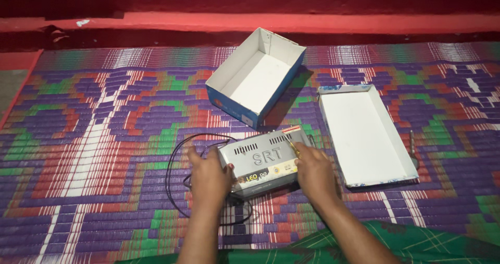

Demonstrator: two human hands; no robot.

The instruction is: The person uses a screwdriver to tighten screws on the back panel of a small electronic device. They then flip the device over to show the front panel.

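A grey metal electronics box [263, 157] with vent slots lies on the woven mat in front of me. My left hand [209, 178] presses on its left end and holds it steady. My right hand [314, 171] rests on its right end and grips a thin yellow-handled screwdriver [295, 149] whose tip points at the box's top. A black cable [177, 165] loops out from the left side of the box onto the mat.
An open blue-and-white cardboard box [255, 76] stands beyond the metal box. Its white lid [364, 134] lies upturned to the right. A slim metal tool [412, 145] lies right of the lid. A red step [260, 22] runs along the far edge.
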